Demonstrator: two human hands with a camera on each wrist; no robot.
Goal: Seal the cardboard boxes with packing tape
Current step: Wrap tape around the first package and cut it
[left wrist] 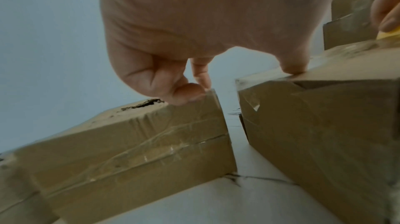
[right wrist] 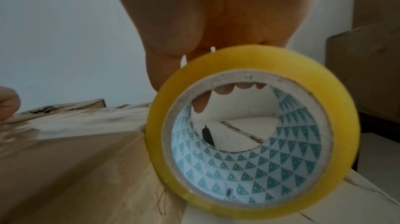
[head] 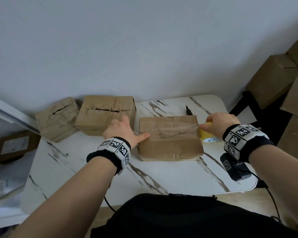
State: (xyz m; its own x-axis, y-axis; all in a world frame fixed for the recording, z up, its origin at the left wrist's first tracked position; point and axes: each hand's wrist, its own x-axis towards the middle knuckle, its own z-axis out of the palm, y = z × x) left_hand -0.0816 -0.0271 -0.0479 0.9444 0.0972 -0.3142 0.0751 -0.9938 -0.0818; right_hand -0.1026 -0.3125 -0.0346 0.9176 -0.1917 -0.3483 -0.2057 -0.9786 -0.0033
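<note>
The near cardboard box sits on the marble-patterned tabletop, and a strip of clear packing tape runs across its top seam from the left edge to the right. The left hand pins the strip's start with its thumb at the box's left top edge, other fingers loosely curled and resting toward the neighbouring torn box; that anchor probably keeps the tape from lifting as it is drawn. The right hand has its grip curled round the yellow tape roll, held just past the box's right edge so the strip stays taut and can fold down the side. To the right the tabletop is bare up to its rounded edge; a black pen lies behind the box, and a smaller split box sits far left.
</note>
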